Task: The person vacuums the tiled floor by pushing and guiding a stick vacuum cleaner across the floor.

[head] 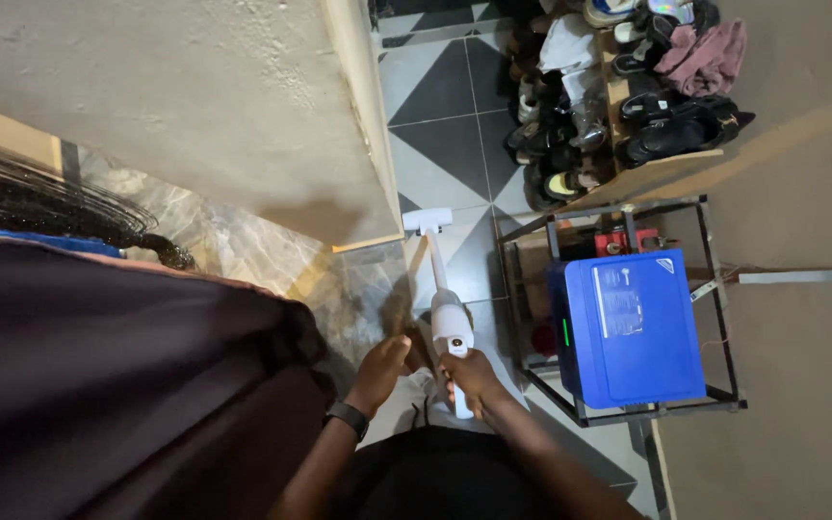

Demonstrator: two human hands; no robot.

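A white stick vacuum [447,313] stands on the tiled floor, its flat head [427,221] resting on the grey and white tiles near a wall corner. My right hand [475,377] is closed around the vacuum's handle below its round body. My left hand [380,367], with a dark band on the wrist, hangs just left of the handle with curled fingers; it seems to hold nothing.
A blue box [634,327] sits on a black metal frame stand [720,318] right of the vacuum. A shelf [628,91] piled with shoes and cloth is farther away. A cream wall [214,106] fills the upper left. Dark fabric [117,385] covers the lower left.
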